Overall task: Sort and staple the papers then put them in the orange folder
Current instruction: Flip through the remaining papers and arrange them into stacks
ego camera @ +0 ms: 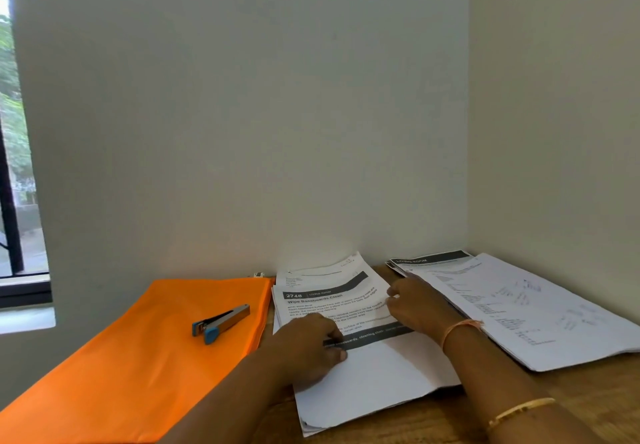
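A stack of printed papers (374, 371) lies in the middle of the wooden table, its top sheet headed "Wipe Baseboards Clean". My left hand (311, 346) lies on the stack's left half, fingers curled over the dark band of the top sheet. My right hand (415, 305) touches the right edge of the upper sheets, fingers bent at the paper's edge. A second pile of papers (519, 308) lies to the right. The orange folder (138, 357) lies flat at the left, with a grey and blue stapler (221, 322) on top of it.
The wooden table (588, 391) stands in a room corner, with walls close behind and to the right. A window (17, 166) is at the far left. A small object (259, 274) sits at the wall behind the folder.
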### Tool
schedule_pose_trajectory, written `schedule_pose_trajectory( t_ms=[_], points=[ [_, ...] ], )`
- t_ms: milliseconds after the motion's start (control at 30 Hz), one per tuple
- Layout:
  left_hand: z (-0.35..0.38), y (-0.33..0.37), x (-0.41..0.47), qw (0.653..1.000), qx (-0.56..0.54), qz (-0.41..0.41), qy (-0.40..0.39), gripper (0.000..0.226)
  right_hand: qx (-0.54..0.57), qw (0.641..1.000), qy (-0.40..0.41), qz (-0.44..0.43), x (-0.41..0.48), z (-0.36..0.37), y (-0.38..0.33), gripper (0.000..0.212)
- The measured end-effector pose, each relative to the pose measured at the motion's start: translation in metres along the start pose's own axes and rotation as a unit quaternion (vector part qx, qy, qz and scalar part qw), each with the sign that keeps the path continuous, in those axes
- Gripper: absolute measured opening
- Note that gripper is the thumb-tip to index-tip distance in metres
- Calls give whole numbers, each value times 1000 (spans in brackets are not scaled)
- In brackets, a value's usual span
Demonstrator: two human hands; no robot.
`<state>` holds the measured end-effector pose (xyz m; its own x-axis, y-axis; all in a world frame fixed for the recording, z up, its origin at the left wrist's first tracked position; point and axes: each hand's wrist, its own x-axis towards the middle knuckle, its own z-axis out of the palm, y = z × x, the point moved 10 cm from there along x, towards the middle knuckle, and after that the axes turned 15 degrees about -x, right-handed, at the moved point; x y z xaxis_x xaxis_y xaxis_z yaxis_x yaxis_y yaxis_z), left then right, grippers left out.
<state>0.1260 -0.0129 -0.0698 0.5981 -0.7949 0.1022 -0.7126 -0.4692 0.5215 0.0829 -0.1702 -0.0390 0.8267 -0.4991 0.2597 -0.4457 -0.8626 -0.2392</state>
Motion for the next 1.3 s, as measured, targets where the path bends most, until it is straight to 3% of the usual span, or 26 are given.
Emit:
schedule_pose_trajectory(
  t_ms=[233, 333, 433, 467, 533, 600, 700, 900, 1000, 1100, 1167, 1300],
  points=[
    [2, -2, 0, 1000, 16, -12, -14, 48, -11, 1000, 23, 9, 5, -6, 3, 26],
    [1, -3, 0, 1000, 6, -16, -15, 45, 58, 998, 19, 6, -1, -13, 2, 30],
    [-3, -2, 0, 1000, -10, -20, -18, 46, 179, 984, -3, -3, -10, -24, 4, 20],
    [-4, -2, 1, 999, -19, -27, -21, 50, 251, 967, -45, -12, -14, -22, 1, 20],
    [-6, -5, 3, 997, -53, -51, -25, 63, 412, 895, -170, -38, -26, -10, -12, 32],
    [-9, -7, 3, 989, -129, -68, -26, 74, 469, 832, -286, -73, -42, 0, -26, 45],
    [-18, -3, 1, 955, -283, -86, -16, 67, 423, 818, -368, -129, -54, 13, -39, 57],
    [-25, -26, 2, 879, -456, -140, 9, 53, 316, 847, -390, -176, -57, 35, -55, 39],
    [-23, -39, 6, 846, -507, -164, -22, 72, 272, 849, -417, -176, -59, 41, -53, 33],
    [-18, -41, 5, 805, -552, -203, -76, 115, 232, 839, -455, -187, -62, 47, -53, 38],
    [-19, -37, 5, 789, -569, -217, -84, 121, 230, 834, -460, -198, -62, 49, -55, 39],
    [-19, -46, 12, 809, -529, -245, -79, 129, 371, 816, -410, -170, -49, 45, -48, 44]
  ],
)
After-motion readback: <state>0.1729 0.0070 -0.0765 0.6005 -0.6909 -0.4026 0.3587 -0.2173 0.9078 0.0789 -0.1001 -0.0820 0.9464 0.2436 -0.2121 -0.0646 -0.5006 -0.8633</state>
